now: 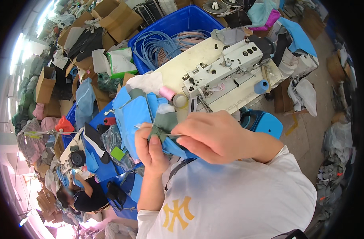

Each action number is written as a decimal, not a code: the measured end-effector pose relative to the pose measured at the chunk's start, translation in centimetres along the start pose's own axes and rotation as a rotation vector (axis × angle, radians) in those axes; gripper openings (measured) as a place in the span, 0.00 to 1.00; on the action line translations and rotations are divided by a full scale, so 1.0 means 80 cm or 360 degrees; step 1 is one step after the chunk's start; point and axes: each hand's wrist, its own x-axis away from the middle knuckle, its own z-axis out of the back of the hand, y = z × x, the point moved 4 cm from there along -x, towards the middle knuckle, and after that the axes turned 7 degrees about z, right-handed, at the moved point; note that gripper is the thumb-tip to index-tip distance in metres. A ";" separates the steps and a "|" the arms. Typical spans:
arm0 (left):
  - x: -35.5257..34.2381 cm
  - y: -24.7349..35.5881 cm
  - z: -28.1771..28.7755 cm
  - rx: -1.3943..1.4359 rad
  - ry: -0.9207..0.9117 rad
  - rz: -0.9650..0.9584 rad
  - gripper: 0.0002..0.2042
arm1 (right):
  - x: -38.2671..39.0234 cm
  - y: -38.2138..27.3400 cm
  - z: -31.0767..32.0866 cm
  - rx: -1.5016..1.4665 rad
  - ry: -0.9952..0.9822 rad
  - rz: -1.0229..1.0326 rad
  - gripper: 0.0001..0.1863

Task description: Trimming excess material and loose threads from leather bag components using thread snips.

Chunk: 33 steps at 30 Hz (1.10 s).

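Note:
My left hand (pixel 152 153) pinches a folded dark green fabric piece (pixel 164 122) between thumb and fingers, in front of my chest. From the right, my right hand (pixel 217 137) is closed on a thin metal tool (pixel 172 135) whose end meets the green fabric; its exact kind is hidden by the fingers. A light blue fabric stack (pixel 132 113) lies just beyond and left of my left hand. Small white scraps show above the green piece.
A white sewing machine (pixel 229 63) stands on the table at the far right, beside a blue thread spool (pixel 261 86). Nearer are a pink spool (pixel 166 93) and a tape roll (pixel 180 101). Behind is a blue bin (pixel 136 38) of coiled strips. A co-worker (pixel 90 195) sits at lower left.

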 end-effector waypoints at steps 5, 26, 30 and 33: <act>-0.001 0.002 -0.002 -0.0151 -0.0054 -0.0143 0.09 | 0.009 0.016 -0.015 0.0040 -0.0245 -0.0211 0.06; 0.002 0.013 -0.003 -0.0131 -0.0092 -0.0207 0.11 | 0.010 0.010 -0.018 -0.0060 -0.0126 -0.0204 0.07; 0.003 0.013 -0.005 0.0025 -0.0034 -0.0079 0.11 | 0.011 0.008 -0.020 -0.0056 -0.0114 -0.0189 0.07; 0.002 0.015 -0.005 0.0061 0.0006 -0.0099 0.10 | 0.011 0.007 -0.020 -0.0059 -0.0138 -0.0192 0.07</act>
